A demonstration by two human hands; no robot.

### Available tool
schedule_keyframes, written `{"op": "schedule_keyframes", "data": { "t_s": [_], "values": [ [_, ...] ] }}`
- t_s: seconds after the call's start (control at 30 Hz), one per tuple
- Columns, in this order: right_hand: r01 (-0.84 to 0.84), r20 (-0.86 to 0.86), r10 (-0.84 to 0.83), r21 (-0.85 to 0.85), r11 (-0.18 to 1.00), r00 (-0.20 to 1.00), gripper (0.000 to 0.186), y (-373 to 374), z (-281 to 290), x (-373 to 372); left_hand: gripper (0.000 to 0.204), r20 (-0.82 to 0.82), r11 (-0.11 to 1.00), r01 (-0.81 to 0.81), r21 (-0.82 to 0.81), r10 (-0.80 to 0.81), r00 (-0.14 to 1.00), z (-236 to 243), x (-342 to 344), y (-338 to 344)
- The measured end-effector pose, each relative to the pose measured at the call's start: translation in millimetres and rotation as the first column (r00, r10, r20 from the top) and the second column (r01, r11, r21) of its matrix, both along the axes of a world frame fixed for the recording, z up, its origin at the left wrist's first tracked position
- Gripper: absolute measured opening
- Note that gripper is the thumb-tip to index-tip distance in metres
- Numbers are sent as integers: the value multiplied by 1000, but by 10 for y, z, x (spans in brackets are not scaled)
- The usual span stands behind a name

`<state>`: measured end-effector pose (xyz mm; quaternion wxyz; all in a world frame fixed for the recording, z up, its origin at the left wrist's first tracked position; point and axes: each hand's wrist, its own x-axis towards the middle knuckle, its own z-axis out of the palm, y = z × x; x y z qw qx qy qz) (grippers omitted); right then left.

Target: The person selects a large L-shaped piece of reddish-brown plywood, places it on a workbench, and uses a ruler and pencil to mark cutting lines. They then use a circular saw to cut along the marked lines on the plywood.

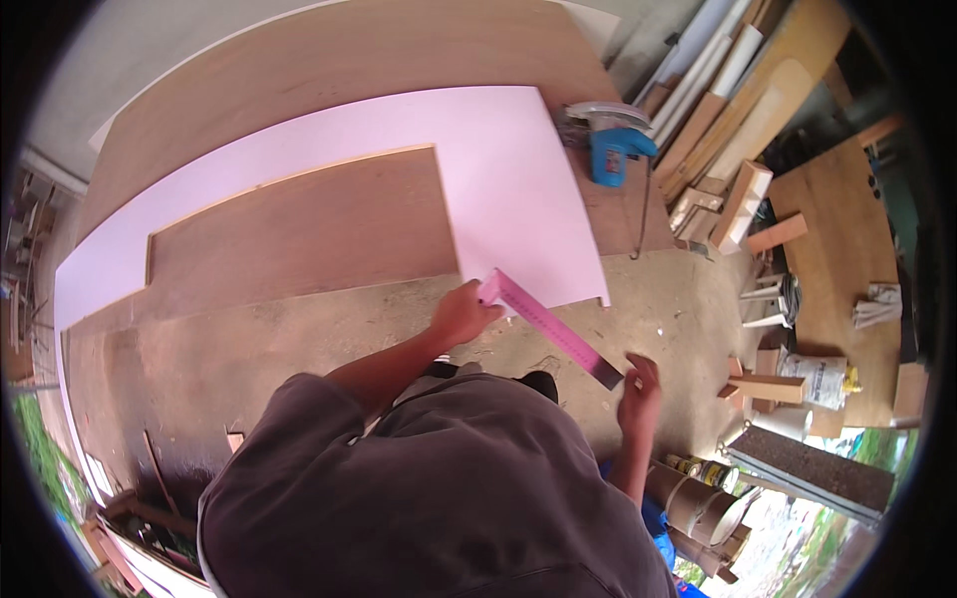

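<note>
My left hand (465, 313) grips a pinkish try square (548, 326) at its upper end, at the near edge of a white-faced panel (513, 199) with a large rectangular cut-out. The blade slants down to the right toward a dark tip. Just beside that tip, my right hand (636, 389) is raised, fingers partly bent and apart, with nothing visible in it. The panel lies over a brown board (349, 45) on a workbench, and bare brown surface shows through the cut-out.
A blue circular saw (618, 159) rests right of the panel. Boards and pipes (738, 90) lean at the upper right. A plywood sheet (847, 239), white stool (768, 299) and wood offcuts (768, 389) stand on the right. Cans (718, 473) and rolls (688, 503) lie at lower right.
</note>
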<state>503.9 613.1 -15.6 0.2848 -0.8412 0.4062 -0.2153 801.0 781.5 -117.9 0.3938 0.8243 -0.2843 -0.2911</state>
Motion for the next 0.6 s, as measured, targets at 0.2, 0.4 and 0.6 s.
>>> {"op": "schedule_keyframes", "data": {
  "t_s": [0.2, 0.4, 0.6],
  "values": [
    [-373, -378, 378, 89, 924, 845, 12, -877, -357, 889, 49, 5, 977, -193, 88, 193, 981, 97, 36, -416],
    [-500, -300, 540, 204, 842, 787, 21, -2085, -948, 1171, 60, -66, 820, -571, 38, 572, 817, 83, -277, -988],
    [-557, -44, 582, 240, 795, 812, 33, -3104, -1441, 1348, 86, -431, -21, -988, 152, 898, -86, -357, -992, -971]
  ]
}}
